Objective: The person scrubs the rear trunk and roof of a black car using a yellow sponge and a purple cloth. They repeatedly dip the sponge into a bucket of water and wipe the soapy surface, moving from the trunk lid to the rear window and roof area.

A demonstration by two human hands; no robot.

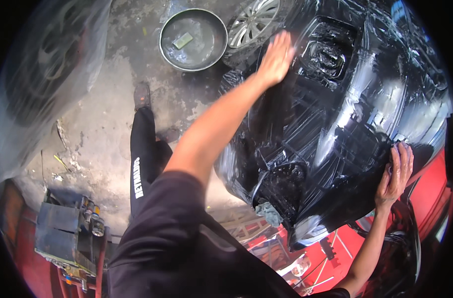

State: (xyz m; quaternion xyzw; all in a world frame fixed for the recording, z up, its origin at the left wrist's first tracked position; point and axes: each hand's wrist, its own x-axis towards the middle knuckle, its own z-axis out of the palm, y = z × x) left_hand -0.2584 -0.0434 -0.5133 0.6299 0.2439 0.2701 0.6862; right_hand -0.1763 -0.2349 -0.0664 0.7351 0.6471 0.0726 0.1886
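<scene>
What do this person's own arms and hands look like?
The left hand, blurred, and the right hand both wear no gloves. The forearms are bare, with no watch in sight. On the left side, a short, plain black sleeve ends around the elbow.

We see glossy black on the panel (311, 119), streaked with white, and grey-green in the cloth (269, 212) at its near edge. The floor (107, 94) is mottled grey with pale patches; the basin (202, 49) is dark grey with a paler rim, the block (182, 40) toward its left edge light green. The wheel (255, 21) shows silver, our trousers (141, 131) black with white lettering.
</scene>
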